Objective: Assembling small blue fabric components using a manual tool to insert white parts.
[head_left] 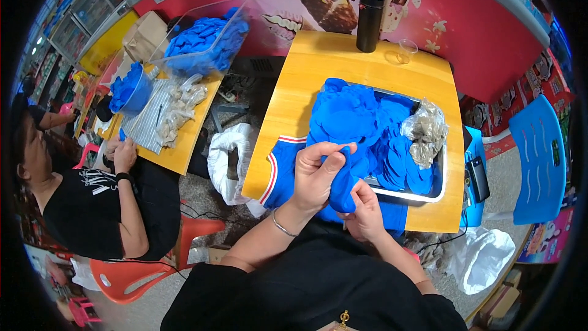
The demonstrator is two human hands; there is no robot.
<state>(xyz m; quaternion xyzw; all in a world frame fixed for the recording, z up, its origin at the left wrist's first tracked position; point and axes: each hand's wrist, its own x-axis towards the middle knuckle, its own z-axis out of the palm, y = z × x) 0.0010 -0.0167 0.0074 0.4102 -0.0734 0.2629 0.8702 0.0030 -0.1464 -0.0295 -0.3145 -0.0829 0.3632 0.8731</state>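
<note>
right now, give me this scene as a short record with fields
left hand: left hand pinches the top of a blue fabric piece
right hand: right hand grips the same piece lower down
tray: metal tray piled with blue pieces, crumpled clear plastic at its right
table: yellow wooden table with a black bottle at the far edge
nearby: another person seated at a second table on the left
</note>
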